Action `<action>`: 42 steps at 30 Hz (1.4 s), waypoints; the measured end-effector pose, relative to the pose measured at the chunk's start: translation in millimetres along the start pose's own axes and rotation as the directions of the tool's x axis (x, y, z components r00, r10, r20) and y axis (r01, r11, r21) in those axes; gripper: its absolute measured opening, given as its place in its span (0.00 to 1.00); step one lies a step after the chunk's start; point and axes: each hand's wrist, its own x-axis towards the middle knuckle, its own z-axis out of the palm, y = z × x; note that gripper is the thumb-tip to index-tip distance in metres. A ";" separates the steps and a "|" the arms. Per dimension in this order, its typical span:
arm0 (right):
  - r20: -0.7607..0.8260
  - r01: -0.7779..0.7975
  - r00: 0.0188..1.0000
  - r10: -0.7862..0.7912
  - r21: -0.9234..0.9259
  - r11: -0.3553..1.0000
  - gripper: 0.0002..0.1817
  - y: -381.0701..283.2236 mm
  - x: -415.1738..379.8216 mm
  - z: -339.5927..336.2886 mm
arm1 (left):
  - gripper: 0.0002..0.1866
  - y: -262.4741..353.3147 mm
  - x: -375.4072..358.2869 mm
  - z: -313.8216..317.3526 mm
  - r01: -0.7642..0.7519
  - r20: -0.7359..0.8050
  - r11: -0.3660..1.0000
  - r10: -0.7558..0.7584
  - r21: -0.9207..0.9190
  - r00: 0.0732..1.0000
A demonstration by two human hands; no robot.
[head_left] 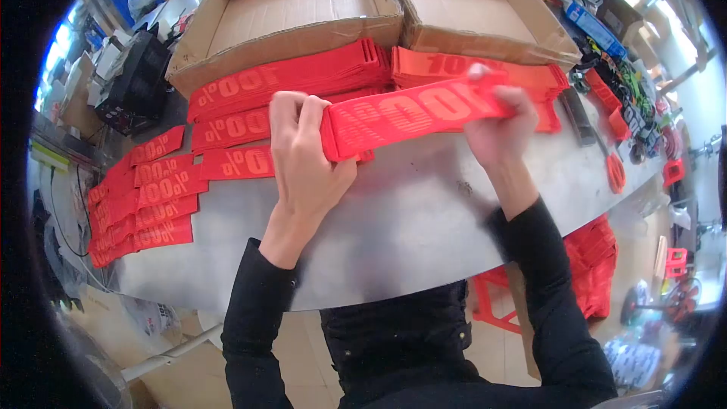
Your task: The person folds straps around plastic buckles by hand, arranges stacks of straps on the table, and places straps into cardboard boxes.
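Note:
A red strap (416, 115) with large orange "100" lettering is stretched between my two hands above the metal table. My left hand (303, 148) is closed on its left end, fingers curled with the knuckles up. At the other end, my right hand (506, 123) grips the strap; it is slightly blurred. Just behind them lie stacks of similar red straps (291, 76) on the left and another stack (439, 64) on the right. Part of a flat red strap (236, 163) shows beside my left hand.
Two open cardboard boxes (303, 11) with red straps in them stand at the back. Overlapping red straps (163, 189) spread over the table's (394, 235) left side. Red-handled scissors (615, 173) lie at right. Below the right edge, more red material (594, 265) rests near a red stool (496, 307).

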 end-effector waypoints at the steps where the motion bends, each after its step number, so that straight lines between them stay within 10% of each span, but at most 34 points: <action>1: -0.078 0.035 0.996 -0.041 -0.075 0.997 0.20 4.2 0.1 12.0 | 0.18 2.7 1.0 -0.1 -0.032 -0.055 0.999 0.030 -0.040 0.998; 8: -0.250 0.084 0.959 -0.134 -0.200 0.976 0.17 10.4 3.4 29.5 | 0.19 14.6 0.0 -5.6 -0.175 0.054 0.961 0.191 -0.214 0.980; 12: 0.256 -0.103 0.962 0.093 0.027 0.994 0.17 -2.1 11.4 -22.0 | 0.19 2.9 -3.8 -1.3 -0.259 0.117 0.955 0.277 -0.146 0.954; 15: 0.357 -0.151 0.896 0.264 -0.314 0.937 0.12 11.3 -6.5 -10.4 | 0.19 3.5 -6.4 0.7 -0.228 0.067 0.962 0.240 -0.151 0.968; 22: 0.035 -0.321 0.893 0.449 -0.650 0.689 0.06 41.1 -24.7 17.4 | 0.19 7.0 -13.0 4.8 -0.183 -0.091 0.941 0.163 -0.286 0.982; 42: 0.077 -0.342 0.892 0.445 -0.529 0.777 0.08 48.1 -22.6 7.5 | 0.22 14.0 -11.8 2.7 -0.300 -0.104 0.915 0.282 -0.270 0.954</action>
